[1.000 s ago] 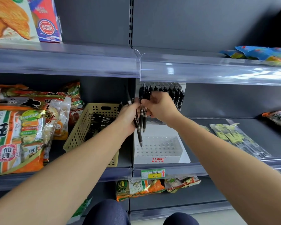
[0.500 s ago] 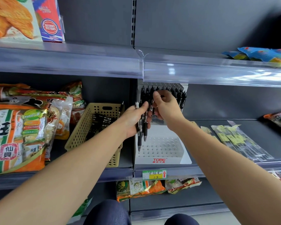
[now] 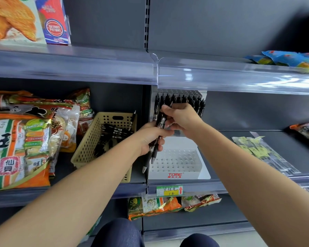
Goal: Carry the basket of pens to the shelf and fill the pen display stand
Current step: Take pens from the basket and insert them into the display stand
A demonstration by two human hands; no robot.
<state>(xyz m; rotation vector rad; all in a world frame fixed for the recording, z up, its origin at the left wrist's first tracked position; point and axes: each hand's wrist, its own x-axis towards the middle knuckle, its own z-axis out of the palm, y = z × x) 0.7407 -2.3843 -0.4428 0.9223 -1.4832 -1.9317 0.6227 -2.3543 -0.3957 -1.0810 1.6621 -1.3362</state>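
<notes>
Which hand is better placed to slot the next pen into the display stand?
Right, probably. The right hand is up at the display stand's filled back rows, pinching one pen. The left hand grips the bundle of pens lower down, so it is occupied.

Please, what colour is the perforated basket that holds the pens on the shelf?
The basket is pale yellow-beige with rows of small round holes; the head view shows it.

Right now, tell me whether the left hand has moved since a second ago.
Yes: the left hand, gripping pens, has sunk slightly toward the pen display stand, nearing its white base.
</notes>
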